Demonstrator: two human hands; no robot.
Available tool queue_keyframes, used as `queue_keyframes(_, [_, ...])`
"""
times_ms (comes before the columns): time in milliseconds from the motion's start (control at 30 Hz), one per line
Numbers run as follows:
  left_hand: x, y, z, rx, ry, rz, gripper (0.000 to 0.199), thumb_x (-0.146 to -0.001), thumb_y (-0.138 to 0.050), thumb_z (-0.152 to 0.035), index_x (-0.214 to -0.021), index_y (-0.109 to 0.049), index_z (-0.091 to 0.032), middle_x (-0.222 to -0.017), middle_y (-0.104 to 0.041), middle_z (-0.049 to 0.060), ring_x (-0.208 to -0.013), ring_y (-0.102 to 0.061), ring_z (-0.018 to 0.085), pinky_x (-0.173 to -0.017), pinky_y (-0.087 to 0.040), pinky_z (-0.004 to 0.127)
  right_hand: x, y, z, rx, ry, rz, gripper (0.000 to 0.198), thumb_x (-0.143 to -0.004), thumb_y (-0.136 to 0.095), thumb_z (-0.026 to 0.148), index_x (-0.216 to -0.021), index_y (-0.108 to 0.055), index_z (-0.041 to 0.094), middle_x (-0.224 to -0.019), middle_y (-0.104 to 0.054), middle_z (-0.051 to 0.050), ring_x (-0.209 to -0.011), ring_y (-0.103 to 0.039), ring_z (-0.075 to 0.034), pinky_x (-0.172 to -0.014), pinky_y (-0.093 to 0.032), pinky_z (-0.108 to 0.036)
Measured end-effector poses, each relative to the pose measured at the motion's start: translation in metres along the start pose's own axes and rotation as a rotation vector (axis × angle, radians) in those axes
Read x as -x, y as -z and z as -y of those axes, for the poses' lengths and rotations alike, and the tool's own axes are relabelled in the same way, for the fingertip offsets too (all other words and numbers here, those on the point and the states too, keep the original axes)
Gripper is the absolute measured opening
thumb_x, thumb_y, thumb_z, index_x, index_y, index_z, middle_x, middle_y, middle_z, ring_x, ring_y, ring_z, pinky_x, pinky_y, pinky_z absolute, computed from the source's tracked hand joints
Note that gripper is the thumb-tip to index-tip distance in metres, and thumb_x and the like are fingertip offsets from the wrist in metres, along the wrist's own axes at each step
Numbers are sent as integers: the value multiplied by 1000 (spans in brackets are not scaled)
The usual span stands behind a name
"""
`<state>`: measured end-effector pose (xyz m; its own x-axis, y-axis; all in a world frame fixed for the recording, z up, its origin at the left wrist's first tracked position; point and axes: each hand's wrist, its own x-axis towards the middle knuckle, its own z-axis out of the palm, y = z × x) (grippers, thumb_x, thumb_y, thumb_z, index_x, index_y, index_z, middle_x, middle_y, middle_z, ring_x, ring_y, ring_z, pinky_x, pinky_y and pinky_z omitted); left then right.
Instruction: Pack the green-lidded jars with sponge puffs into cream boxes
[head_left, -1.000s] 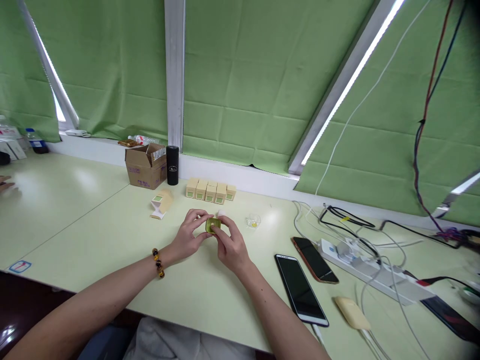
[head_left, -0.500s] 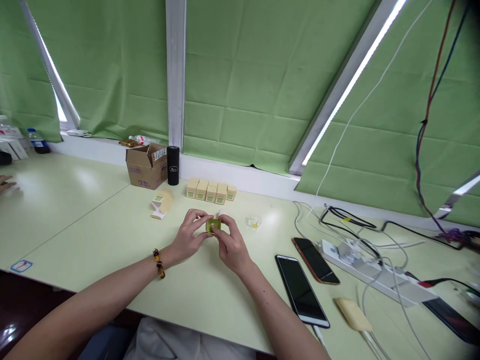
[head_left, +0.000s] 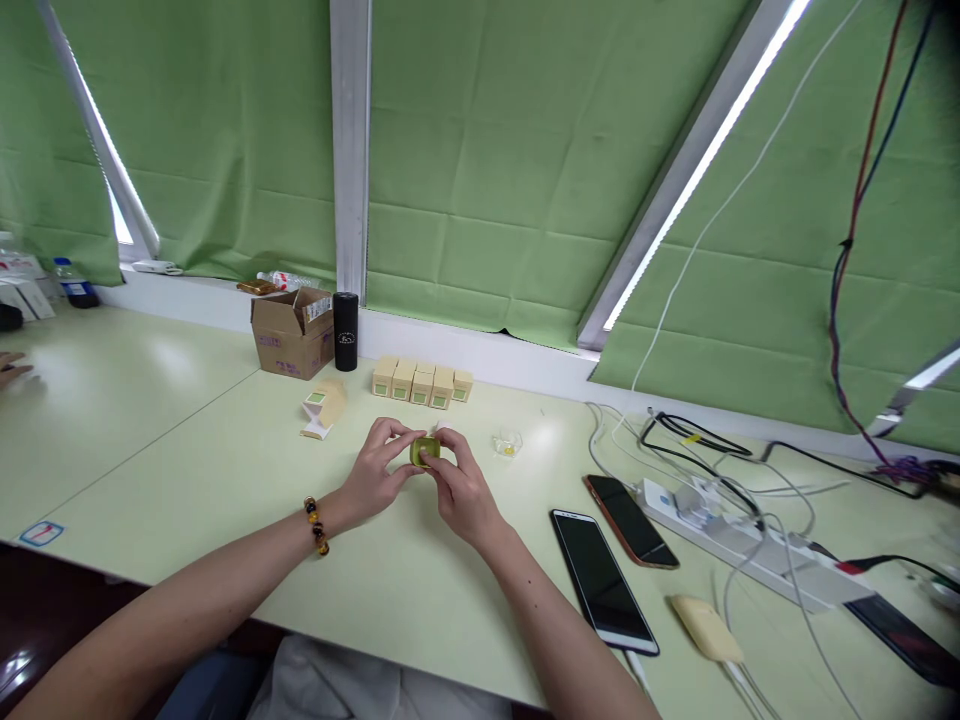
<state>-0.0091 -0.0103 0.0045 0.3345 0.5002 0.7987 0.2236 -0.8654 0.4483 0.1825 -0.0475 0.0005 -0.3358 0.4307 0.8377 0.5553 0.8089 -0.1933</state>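
Between both hands, just above the table, is a small green square tray-like piece (head_left: 426,446); its exact kind is too small to make out. My left hand (head_left: 381,468) pinches its left side with thumb and fingers. On its right side my right hand (head_left: 463,482) grips the edge, the thumb pressing into the hollow. Something small and white shows behind the right fingers. To the right lies a small clear plastic container (head_left: 508,442) with a yellow spot in it. An opened, flattened carton (head_left: 324,408) lies to the left of the hands.
Several small tan boxes (head_left: 421,384) stand in a row at the back, near a black tumbler (head_left: 346,332) and an open cardboard box (head_left: 292,335). Two phones (head_left: 604,580), a power strip (head_left: 739,545) and tangled cables lie at right. Another person's hand (head_left: 12,368) shows far left.
Both hands keep hold of the green piece, which has tilted slightly and shifted a touch to the left. Nothing else has visibly moved.
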Motion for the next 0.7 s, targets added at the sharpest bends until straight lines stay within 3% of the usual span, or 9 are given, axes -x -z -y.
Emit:
queue_keyframes(300, [-2,0,-3,21,14,25,42,-97,-64,-28,-139,-59,-29,-112,-55,9,-110,-54,25,-95,-52,45,3,-4,2,46,-12,-103,38,-97,-48,5,-130,-57,22,-130,-57,-18,-124,-60,-28,-95,-60,-49])
queue_keyframes(467, [0,-2,-2,15,15,11,43,-97,-64,-28,-139,-59,-30,-111,-55,9,-110,-54,25,-95,-52,46,5,-4,-1,37,25,-104,42,-96,-48,3,-131,-59,23,-134,-53,-19,-125,-59,-29,-94,-60,-51])
queue_keyframes(700, [-1,1,0,-59,-94,6,46,-97,-63,-24,-142,-57,-29,-109,-55,9,-108,-52,26,-91,-52,45,4,-1,-2,-8,12,-45,43,-94,-49,1,-128,-61,25,-134,-50,-17,-125,-58,-29,-92,-61,-52])
